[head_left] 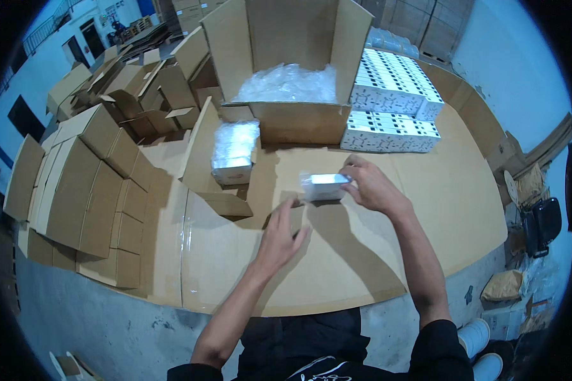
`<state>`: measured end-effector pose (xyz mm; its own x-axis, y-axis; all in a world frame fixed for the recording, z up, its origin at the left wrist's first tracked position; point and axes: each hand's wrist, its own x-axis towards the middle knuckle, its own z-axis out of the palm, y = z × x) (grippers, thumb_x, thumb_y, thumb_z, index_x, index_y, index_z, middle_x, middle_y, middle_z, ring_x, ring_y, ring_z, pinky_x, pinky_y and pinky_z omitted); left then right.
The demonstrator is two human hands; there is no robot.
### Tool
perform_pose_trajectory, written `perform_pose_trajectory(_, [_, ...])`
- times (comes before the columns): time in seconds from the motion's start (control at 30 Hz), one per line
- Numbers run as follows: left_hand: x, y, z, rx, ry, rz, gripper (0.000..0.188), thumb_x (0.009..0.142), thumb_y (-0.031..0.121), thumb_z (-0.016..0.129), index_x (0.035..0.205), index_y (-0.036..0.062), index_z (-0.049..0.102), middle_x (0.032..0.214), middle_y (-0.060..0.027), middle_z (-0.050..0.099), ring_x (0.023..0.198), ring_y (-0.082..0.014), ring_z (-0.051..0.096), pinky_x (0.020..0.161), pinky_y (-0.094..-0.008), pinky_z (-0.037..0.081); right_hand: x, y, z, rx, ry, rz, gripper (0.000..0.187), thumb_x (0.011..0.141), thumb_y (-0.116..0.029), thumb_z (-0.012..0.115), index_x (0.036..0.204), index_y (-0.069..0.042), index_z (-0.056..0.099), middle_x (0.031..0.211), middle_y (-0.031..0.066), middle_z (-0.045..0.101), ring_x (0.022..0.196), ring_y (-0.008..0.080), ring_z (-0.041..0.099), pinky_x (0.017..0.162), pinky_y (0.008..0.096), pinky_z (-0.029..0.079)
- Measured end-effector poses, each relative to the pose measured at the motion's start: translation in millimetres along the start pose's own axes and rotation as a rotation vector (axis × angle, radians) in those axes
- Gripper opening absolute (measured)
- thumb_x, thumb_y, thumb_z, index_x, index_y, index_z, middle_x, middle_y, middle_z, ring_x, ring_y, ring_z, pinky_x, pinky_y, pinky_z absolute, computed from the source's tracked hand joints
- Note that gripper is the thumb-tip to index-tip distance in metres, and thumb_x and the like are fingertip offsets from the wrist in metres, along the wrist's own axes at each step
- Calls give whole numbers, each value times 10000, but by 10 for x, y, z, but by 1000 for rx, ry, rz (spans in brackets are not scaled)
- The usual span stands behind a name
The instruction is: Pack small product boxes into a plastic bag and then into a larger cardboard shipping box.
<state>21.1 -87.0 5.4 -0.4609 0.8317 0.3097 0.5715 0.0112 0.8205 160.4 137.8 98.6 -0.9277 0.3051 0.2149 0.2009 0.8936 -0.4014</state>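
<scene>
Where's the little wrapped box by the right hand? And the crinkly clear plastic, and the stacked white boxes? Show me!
Little wrapped box (327, 190): head view, on its side facing the person.
Clear plastic (289, 86): head view, middle of the heap.
White boxes (388, 100): head view, front of the upper layer.

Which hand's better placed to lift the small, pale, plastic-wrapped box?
Probably the right hand: its fingertips are at the right end of the small, pale, plastic-wrapped box. The left hand is open and nearer the body, its fingertips seemingly just short of it.
</scene>
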Motion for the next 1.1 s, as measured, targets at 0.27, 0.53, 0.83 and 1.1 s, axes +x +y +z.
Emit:
perform_pose_trajectory(0.27, [-540, 170, -211, 516, -93, 43, 563, 941, 290, 679, 1412, 13, 542, 1520, -159, 485, 1448, -366, 394, 1201, -515, 308, 405, -59, 29, 107, 350, 20, 217, 852, 27, 721, 1067, 23, 692, 952, 169, 641, 895, 329, 676, 779, 403, 559])
perform_pose_trajectory(0.53, [-509, 153, -233, 477, -46, 61, 496, 918, 250, 702, 1343, 27, 577, 1448, -149, 548, 1384, -368, 462, 1174, -503, 345, 1013, -562, 678, 957, 300, -26, 261, 928, 33, 702, 1184, 50, 658, 1053, 97, 708, 947, 164, 711, 792, 301, 620])
perform_pose_trajectory(0.83, [-454, 114, -251, 431, -30, 71, 472, 887, 188, 714, 1313, 26, 596, 1412, -151, 567, 1351, -359, 488, 1154, -495, 364, 1317, -808, 537, 463, 64, -261, 274, 859, -51, 755, 1107, 28, 671, 988, 171, 685, 899, 322, 688, 822, 399, 569])
perform_pose_trajectory(1.1, [-463, 63, -236, 399, -14, 57, 477, 885, 180, 707, 1319, 18, 594, 1413, -161, 565, 1343, -357, 494, 1158, -490, 366, 1479, -1075, 737, 94, -86, -400, 166, 874, -34, 696, 1013, 34, 636, 1032, 208, 629, 978, 424, 641, 840, 513, 528])
